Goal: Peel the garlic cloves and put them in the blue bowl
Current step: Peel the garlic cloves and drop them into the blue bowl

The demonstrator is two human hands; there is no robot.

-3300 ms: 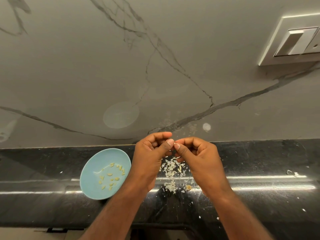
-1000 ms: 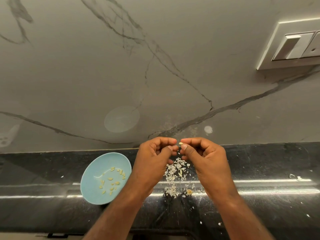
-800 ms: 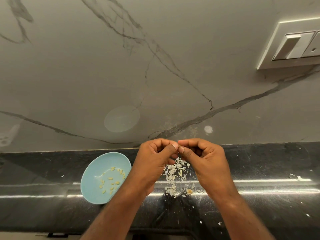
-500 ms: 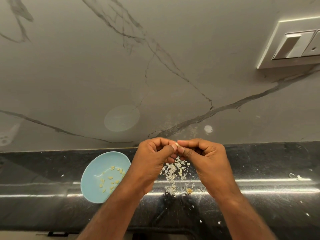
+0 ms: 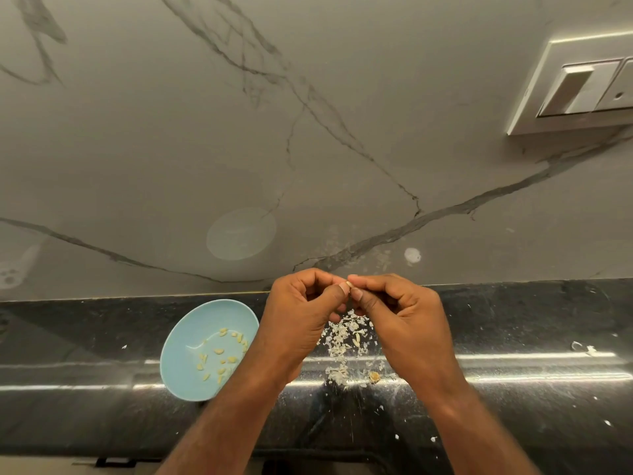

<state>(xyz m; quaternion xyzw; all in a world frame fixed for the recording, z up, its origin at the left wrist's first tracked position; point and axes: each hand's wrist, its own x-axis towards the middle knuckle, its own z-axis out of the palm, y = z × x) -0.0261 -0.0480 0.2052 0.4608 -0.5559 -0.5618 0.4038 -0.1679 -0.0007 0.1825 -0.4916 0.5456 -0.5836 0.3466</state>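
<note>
1 blue bowl [image 5: 185,337], roughly 12 peeled cloves [image 5: 219,351], 1 held clove [image 5: 349,284], 1 left hand [image 5: 298,320], 1 right hand [image 5: 404,317], 1 skin heap [image 5: 340,339].

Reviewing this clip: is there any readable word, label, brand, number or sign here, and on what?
No text can be read anywhere in this view.
Switch plate: no lettering shows.
Blue bowl: plain, unmarked.
Wall and counter: only veins and specks.
</note>
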